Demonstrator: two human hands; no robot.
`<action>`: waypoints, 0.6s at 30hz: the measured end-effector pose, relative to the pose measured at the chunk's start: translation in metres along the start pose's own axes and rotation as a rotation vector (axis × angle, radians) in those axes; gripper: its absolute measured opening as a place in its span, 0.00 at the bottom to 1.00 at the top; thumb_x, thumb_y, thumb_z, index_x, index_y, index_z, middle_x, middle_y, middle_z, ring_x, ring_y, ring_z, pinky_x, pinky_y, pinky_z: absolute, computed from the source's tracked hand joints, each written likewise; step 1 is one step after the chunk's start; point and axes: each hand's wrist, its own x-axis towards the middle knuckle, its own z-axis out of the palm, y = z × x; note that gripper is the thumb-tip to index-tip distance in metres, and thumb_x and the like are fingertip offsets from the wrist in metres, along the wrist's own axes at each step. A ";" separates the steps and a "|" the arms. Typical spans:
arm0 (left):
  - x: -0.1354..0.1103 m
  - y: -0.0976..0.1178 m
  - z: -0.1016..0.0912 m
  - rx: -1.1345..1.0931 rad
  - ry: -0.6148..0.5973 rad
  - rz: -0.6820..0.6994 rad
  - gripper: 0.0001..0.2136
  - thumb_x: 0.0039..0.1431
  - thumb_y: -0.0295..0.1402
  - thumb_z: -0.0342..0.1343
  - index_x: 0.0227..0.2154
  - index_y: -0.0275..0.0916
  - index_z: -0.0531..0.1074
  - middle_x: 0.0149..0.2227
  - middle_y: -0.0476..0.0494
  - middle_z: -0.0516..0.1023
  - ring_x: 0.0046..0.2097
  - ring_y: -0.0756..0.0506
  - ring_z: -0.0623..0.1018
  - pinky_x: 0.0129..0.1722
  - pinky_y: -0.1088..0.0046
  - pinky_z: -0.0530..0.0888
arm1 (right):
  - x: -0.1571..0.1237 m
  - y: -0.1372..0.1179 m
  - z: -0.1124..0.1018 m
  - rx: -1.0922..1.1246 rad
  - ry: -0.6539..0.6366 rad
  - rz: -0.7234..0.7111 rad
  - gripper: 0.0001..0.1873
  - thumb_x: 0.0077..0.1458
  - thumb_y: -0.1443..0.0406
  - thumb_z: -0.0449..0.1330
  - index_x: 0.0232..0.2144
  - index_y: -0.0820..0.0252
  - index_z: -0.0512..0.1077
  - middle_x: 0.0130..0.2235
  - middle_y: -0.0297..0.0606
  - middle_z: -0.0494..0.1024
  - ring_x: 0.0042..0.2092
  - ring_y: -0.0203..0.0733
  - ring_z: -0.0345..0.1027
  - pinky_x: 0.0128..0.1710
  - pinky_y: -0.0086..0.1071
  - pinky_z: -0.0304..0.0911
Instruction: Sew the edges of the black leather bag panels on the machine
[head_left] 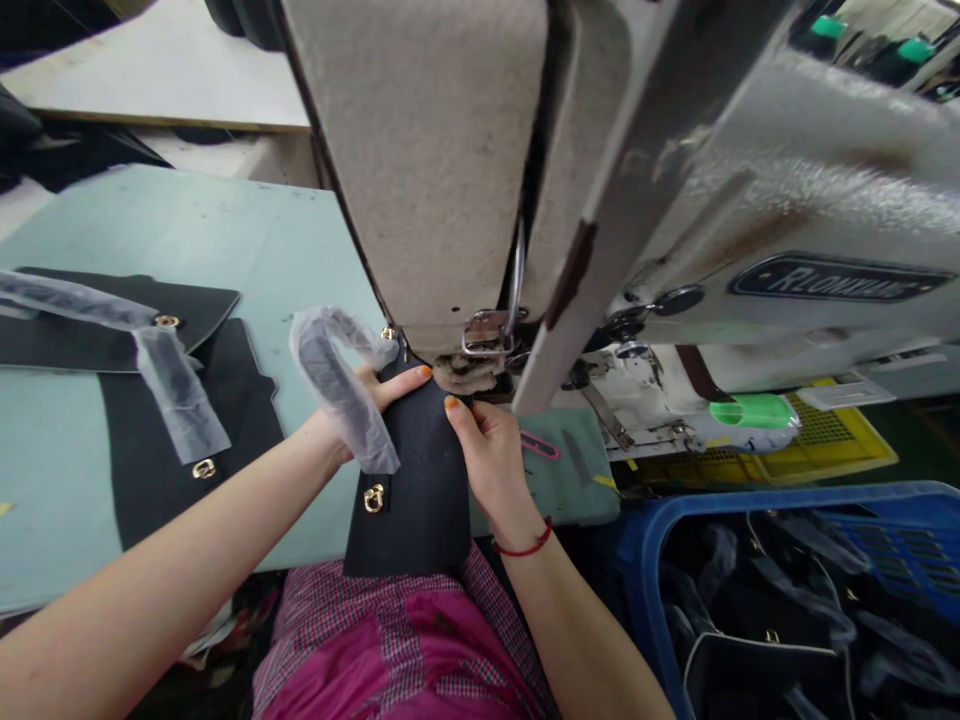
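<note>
A black leather piece [416, 470] with a gold clasp [373, 497] lies under the head of a grey sewing machine [480, 200] and hangs over the table's near edge. My left hand [367, 395] presses on its left side, fingers flat, partly hidden by a translucent wrapped strap [341, 385] that curls over it. My right hand [487, 450] lies on the piece's right edge, fingertip close to the presser foot [469, 368]. A red string circles my right wrist.
More black leather pieces [187, 440] with gold fittings and wrapped straps lie at the left of the pale green table [247, 250]. A blue crate [787, 590] with dark pieces stands at lower right. A yellow tray [840, 440] sits behind it.
</note>
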 end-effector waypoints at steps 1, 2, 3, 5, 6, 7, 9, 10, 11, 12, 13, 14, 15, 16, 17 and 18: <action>-0.001 0.002 0.000 0.010 -0.021 0.006 0.31 0.39 0.41 0.74 0.49 0.40 0.77 0.47 0.38 0.82 0.47 0.32 0.82 0.41 0.61 0.83 | 0.000 -0.001 0.000 -0.016 0.009 -0.010 0.27 0.59 0.49 0.57 0.18 0.59 0.56 0.21 0.28 0.52 0.25 0.31 0.45 0.23 0.28 0.42; -0.003 0.003 -0.001 0.013 -0.050 0.003 0.32 0.39 0.41 0.74 0.50 0.39 0.76 0.48 0.37 0.82 0.47 0.32 0.82 0.40 0.61 0.83 | -0.001 -0.002 0.000 -0.031 0.018 -0.016 0.27 0.59 0.49 0.56 0.18 0.59 0.56 0.21 0.28 0.52 0.25 0.31 0.45 0.23 0.28 0.42; -0.006 0.004 -0.002 0.012 -0.080 -0.006 0.32 0.39 0.41 0.74 0.50 0.39 0.75 0.48 0.36 0.82 0.47 0.32 0.82 0.40 0.62 0.83 | -0.001 -0.002 -0.001 -0.048 0.023 -0.021 0.28 0.60 0.49 0.56 0.18 0.59 0.56 0.21 0.28 0.52 0.25 0.31 0.45 0.23 0.28 0.42; -0.010 0.006 -0.002 -0.001 -0.138 -0.042 0.33 0.41 0.40 0.73 0.53 0.38 0.74 0.49 0.36 0.81 0.47 0.34 0.82 0.40 0.63 0.82 | -0.002 -0.004 -0.004 -0.085 0.022 -0.039 0.28 0.60 0.49 0.56 0.18 0.59 0.56 0.21 0.28 0.52 0.25 0.31 0.46 0.23 0.28 0.42; -0.011 0.006 -0.002 -0.015 -0.158 -0.069 0.33 0.43 0.40 0.73 0.54 0.37 0.72 0.48 0.36 0.82 0.46 0.35 0.82 0.40 0.64 0.82 | -0.002 -0.004 -0.006 -0.102 0.024 -0.054 0.28 0.60 0.49 0.56 0.18 0.59 0.56 0.21 0.28 0.53 0.25 0.31 0.47 0.23 0.28 0.43; -0.012 0.006 -0.002 -0.036 -0.172 -0.102 0.34 0.45 0.39 0.72 0.55 0.37 0.71 0.47 0.37 0.82 0.45 0.36 0.83 0.41 0.64 0.82 | -0.002 -0.005 -0.008 -0.115 0.030 -0.069 0.27 0.61 0.49 0.56 0.18 0.59 0.56 0.21 0.28 0.54 0.25 0.31 0.48 0.23 0.27 0.44; -0.012 0.007 0.000 -0.092 -0.197 -0.185 0.34 0.47 0.37 0.72 0.56 0.34 0.69 0.42 0.38 0.84 0.40 0.39 0.84 0.39 0.63 0.82 | 0.000 -0.005 -0.012 -0.123 0.046 -0.087 0.26 0.62 0.50 0.55 0.19 0.59 0.58 0.20 0.29 0.57 0.24 0.31 0.51 0.23 0.27 0.46; -0.012 0.008 0.001 -0.121 -0.205 -0.227 0.33 0.46 0.37 0.72 0.56 0.32 0.69 0.39 0.39 0.84 0.36 0.40 0.84 0.38 0.63 0.82 | 0.001 -0.005 -0.013 -0.120 0.052 -0.087 0.26 0.62 0.50 0.55 0.19 0.59 0.59 0.20 0.29 0.58 0.23 0.31 0.53 0.23 0.27 0.46; -0.011 0.008 0.002 -0.147 -0.208 -0.258 0.33 0.45 0.36 0.72 0.55 0.31 0.70 0.36 0.40 0.85 0.34 0.40 0.83 0.37 0.63 0.82 | 0.002 -0.005 -0.014 -0.114 0.056 -0.080 0.25 0.62 0.51 0.55 0.19 0.59 0.60 0.20 0.29 0.59 0.23 0.31 0.54 0.22 0.27 0.47; -0.010 0.008 0.004 -0.166 -0.209 -0.275 0.33 0.44 0.35 0.73 0.54 0.31 0.71 0.34 0.41 0.85 0.32 0.41 0.83 0.36 0.63 0.82 | 0.003 -0.004 -0.014 -0.106 0.055 -0.071 0.25 0.62 0.52 0.55 0.19 0.59 0.61 0.19 0.29 0.60 0.22 0.31 0.55 0.22 0.27 0.47; -0.009 0.008 0.004 -0.176 -0.204 -0.277 0.32 0.42 0.35 0.73 0.52 0.32 0.72 0.33 0.41 0.85 0.31 0.41 0.83 0.36 0.62 0.82 | 0.004 -0.003 -0.013 -0.097 0.054 -0.061 0.24 0.62 0.53 0.55 0.19 0.59 0.61 0.19 0.29 0.60 0.21 0.31 0.55 0.21 0.26 0.48; -0.008 0.008 0.005 -0.177 -0.193 -0.268 0.32 0.40 0.34 0.74 0.51 0.33 0.73 0.33 0.41 0.85 0.31 0.40 0.83 0.36 0.62 0.82 | 0.005 -0.003 -0.013 -0.086 0.055 -0.052 0.24 0.62 0.53 0.55 0.18 0.59 0.61 0.19 0.29 0.61 0.21 0.31 0.56 0.21 0.26 0.48; -0.007 0.008 0.004 -0.175 -0.184 -0.258 0.31 0.39 0.34 0.75 0.49 0.34 0.74 0.33 0.41 0.85 0.31 0.40 0.83 0.36 0.61 0.82 | 0.005 -0.002 -0.012 -0.072 0.057 -0.044 0.24 0.61 0.54 0.56 0.18 0.59 0.62 0.19 0.29 0.61 0.21 0.31 0.57 0.21 0.26 0.49; -0.006 0.008 0.004 -0.171 -0.181 -0.250 0.30 0.38 0.34 0.75 0.48 0.34 0.75 0.33 0.41 0.85 0.31 0.39 0.83 0.36 0.61 0.82 | 0.005 -0.002 -0.012 -0.053 0.057 -0.034 0.23 0.61 0.54 0.56 0.18 0.59 0.62 0.19 0.29 0.62 0.21 0.32 0.58 0.20 0.26 0.50; -0.005 0.007 0.003 -0.165 -0.185 -0.245 0.29 0.38 0.34 0.75 0.47 0.34 0.75 0.33 0.41 0.85 0.32 0.40 0.83 0.36 0.62 0.82 | 0.005 -0.001 -0.011 -0.028 0.048 -0.021 0.23 0.61 0.54 0.56 0.18 0.59 0.63 0.19 0.30 0.63 0.21 0.32 0.59 0.20 0.25 0.50; -0.003 0.008 0.001 -0.155 -0.195 -0.240 0.28 0.39 0.34 0.74 0.46 0.33 0.75 0.34 0.41 0.85 0.32 0.40 0.83 0.36 0.63 0.82 | 0.005 0.000 -0.010 0.003 0.034 -0.005 0.23 0.61 0.54 0.56 0.18 0.59 0.63 0.19 0.30 0.64 0.21 0.32 0.60 0.19 0.25 0.52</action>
